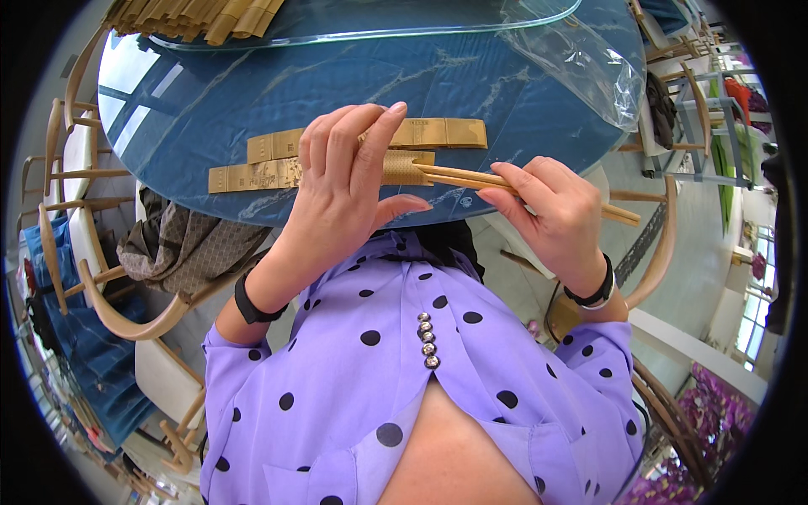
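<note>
Pinched in my right hand (551, 210) is a pair of light wooden chopsticks (471, 178), slanting slightly down to the right. Their left ends meet the right end of a gold paper chopstick sleeve (252, 176) at the table's near edge; whether they are inside it cannot be made out. My left hand (345, 164) lies across that sleeve with fingers stretched out and thumb spread, hiding its middle. Just beyond is a second gold sleeve (442, 132), lying roughly parallel and partly covered by my left fingers.
A pile of gold sleeves (202, 17) is at the far left of the blue marbled table (194, 109). A glass turntable edge (362, 35) curves along the back. Crumpled clear plastic (581, 71) lies at the far right. Wooden chairs (139, 324) stand around the table.
</note>
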`<act>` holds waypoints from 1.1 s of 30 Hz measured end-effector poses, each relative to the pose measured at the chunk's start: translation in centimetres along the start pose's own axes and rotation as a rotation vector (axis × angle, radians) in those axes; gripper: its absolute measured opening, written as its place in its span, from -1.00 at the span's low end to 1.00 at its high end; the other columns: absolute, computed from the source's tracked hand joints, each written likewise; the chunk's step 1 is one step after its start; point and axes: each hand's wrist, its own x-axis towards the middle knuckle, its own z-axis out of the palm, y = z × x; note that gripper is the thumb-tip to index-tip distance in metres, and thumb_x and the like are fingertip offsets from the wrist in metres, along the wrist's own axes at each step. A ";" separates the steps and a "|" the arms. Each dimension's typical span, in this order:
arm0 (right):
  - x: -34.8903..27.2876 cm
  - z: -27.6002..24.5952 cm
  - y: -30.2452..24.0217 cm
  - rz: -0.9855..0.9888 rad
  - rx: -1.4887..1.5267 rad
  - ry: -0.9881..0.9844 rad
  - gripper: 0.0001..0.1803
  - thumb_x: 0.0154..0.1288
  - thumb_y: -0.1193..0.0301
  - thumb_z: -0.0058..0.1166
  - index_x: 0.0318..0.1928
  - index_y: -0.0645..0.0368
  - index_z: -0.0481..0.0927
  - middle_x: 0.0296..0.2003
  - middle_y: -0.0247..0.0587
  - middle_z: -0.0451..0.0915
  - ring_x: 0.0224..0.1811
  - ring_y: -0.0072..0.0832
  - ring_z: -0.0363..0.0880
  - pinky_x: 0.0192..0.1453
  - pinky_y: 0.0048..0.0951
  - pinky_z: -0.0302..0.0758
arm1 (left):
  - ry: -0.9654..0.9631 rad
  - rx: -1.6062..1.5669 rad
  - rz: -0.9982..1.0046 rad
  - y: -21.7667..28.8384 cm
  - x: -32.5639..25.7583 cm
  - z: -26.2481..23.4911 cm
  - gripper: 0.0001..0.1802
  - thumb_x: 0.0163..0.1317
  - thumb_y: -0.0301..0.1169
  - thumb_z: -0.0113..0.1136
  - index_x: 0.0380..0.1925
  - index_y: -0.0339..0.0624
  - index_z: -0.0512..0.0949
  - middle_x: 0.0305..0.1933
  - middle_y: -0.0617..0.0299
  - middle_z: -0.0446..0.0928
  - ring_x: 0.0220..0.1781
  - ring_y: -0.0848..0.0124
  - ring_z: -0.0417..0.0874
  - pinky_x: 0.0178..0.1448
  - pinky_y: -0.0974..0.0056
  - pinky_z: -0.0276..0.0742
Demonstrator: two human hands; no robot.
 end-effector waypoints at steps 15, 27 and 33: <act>0.4 2.3 -3.6 0.019 0.051 0.186 -0.59 0.15 0.28 0.47 -0.05 0.27 0.75 -0.52 -0.29 0.47 -0.53 -0.39 0.47 -0.52 -0.39 0.40 | 0.307 -1.099 -0.833 3.0 -2.0 -1.4 -0.69 0.59 -0.29 0.08 -0.15 -0.36 0.63 -0.41 0.25 0.63 -0.64 0.73 0.22 -0.58 0.52 0.09; -0.4 4.5 -5.0 0.104 0.053 0.207 -0.59 0.19 0.34 0.45 0.01 0.27 0.74 -0.52 -0.29 0.45 -0.53 -0.39 0.47 -0.51 -0.37 0.41 | 0.202 -1.258 -0.993 2.2 -2.7 0.1 -0.64 0.56 -0.25 0.15 -0.33 -0.31 0.67 -0.55 0.39 0.54 -0.63 0.76 0.20 -0.57 0.51 0.03; -0.2 5.2 -5.5 0.111 0.031 0.194 -0.61 0.24 0.34 0.42 0.03 0.27 0.72 -0.50 -0.29 0.46 -0.51 -0.39 0.50 -0.49 -0.37 0.43 | 0.230 -1.331 -1.053 2.3 -2.1 0.2 -0.68 0.55 -0.27 0.16 -0.31 -0.29 0.64 -0.48 0.35 0.59 -0.61 0.77 0.24 -0.56 0.51 0.08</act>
